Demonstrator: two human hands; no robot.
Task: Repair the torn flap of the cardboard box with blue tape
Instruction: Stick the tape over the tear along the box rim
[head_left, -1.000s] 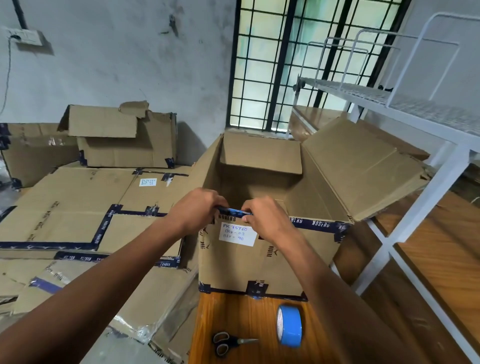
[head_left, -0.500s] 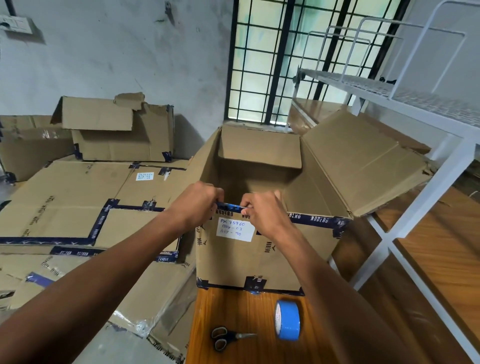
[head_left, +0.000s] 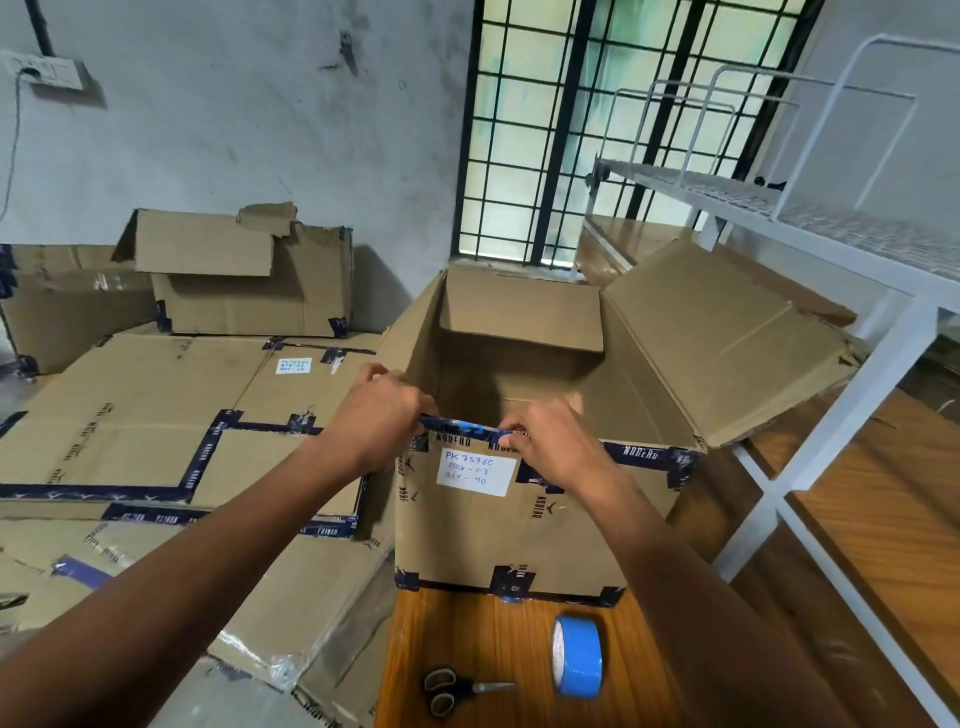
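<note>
An open cardboard box (head_left: 498, 535) stands on a wooden table, its near wall bearing a white label (head_left: 475, 472). Along the box's near top edge lies a strip of blue tape (head_left: 460, 428). My left hand (head_left: 376, 415) pinches the strip's left end at the box's front left corner. My right hand (head_left: 550, 441) pinches the right end of the strip against the rim, fingers curled over the edge. The roll of blue tape (head_left: 577, 656) stands on edge on the table in front of the box. The near flap is hidden behind my hands.
Black-handled scissors (head_left: 457, 691) lie left of the roll. Flattened and stacked cardboard boxes (head_left: 156, 415) fill the left side. A white metal rack (head_left: 810, 218) stands on the right, close to the box's wide right flap (head_left: 727, 338). A barred window is behind.
Both hands stay at the box's near rim with the strip between them. The view has shifted slightly; the roll and scissors have not moved.
</note>
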